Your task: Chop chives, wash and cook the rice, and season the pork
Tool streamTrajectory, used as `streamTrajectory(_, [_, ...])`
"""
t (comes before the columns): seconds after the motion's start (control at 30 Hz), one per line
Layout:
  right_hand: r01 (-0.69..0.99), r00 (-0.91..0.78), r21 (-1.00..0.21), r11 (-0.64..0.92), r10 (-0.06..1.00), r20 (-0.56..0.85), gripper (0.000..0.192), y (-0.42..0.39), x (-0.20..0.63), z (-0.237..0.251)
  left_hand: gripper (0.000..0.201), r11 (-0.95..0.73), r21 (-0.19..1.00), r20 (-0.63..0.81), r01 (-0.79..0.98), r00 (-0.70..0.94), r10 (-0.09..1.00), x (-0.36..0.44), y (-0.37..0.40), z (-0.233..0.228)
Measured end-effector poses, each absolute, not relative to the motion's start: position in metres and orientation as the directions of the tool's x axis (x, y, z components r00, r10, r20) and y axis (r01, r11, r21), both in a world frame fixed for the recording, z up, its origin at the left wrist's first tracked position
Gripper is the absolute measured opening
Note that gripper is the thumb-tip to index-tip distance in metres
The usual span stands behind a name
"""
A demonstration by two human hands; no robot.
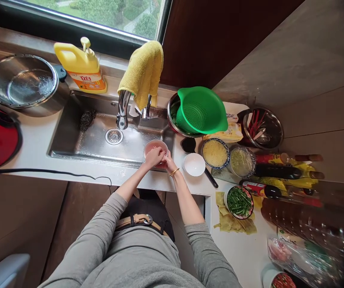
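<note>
**Both hands gathered at the small bowl**

The small bowl (148,145) is at the sink's (100,120) near right corner. The left hand (156,156) reaches over it, beside the right hand (168,161) at its right rim; whether either grip closes on anything, I cannot tell. Best keep it level, clear of the counter (163,183).

Landmark: sink (97,145), 1. Inside it: drain (114,136), 1; scouring pad (87,120), 1. At its back edge: tap (123,106), 1; yellow cloth (142,74), 1; detergent bottle (83,72), 1. At its front right corner: pink bowl (151,146), 1. Left of it: steel pot (47,103), 1; red appliance (2,138), 1. Right of it: green colander (202,114), 1; bowls (194,165), at least 5, including bowl of yellow shreds (217,167), 1, and bowl of chopped greens (251,203), 1; bottles (280,172), at least 3, overlapping, full number unclear.
</note>
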State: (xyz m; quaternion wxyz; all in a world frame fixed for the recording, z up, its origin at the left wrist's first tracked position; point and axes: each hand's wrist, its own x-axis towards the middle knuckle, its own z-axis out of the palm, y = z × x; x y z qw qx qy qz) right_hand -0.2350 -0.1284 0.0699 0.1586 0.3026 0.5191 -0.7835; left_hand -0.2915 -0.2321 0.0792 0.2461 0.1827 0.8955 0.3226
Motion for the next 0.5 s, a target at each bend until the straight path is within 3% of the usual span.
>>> streamTrajectory(0.1, [0.576,-0.76,-0.694,-0.432,0.031,-0.649,0.07,-0.13,-0.235,0.077,0.027,0.724,0.641,-0.181,0.253,-0.867,0.464,-0.289,-0.239,0.079])
streamTrajectory(0.2, [0.569,-0.763,-0.695,-0.439,0.031,-0.645,0.068,-0.131,-0.235,0.083,0.03,0.66,0.657,-0.078,0.364,-0.838,0.54,-0.291,-0.246,0.078])
streamTrajectory(0.37, [0.558,-0.78,-0.726,-0.401,0.046,-0.624,0.076,-0.131,-0.238,0.086,0.033,0.612,0.642,-0.092,0.462,-0.746,0.66,-0.296,-0.249,0.076])
streamTrajectory(0.5, [0.551,-0.795,-0.76,-0.345,0.062,-0.604,0.082,-0.129,-0.24,0.088,0.034,0.675,0.511,-0.032,0.533,-0.773,0.634,-0.295,-0.249,0.077])
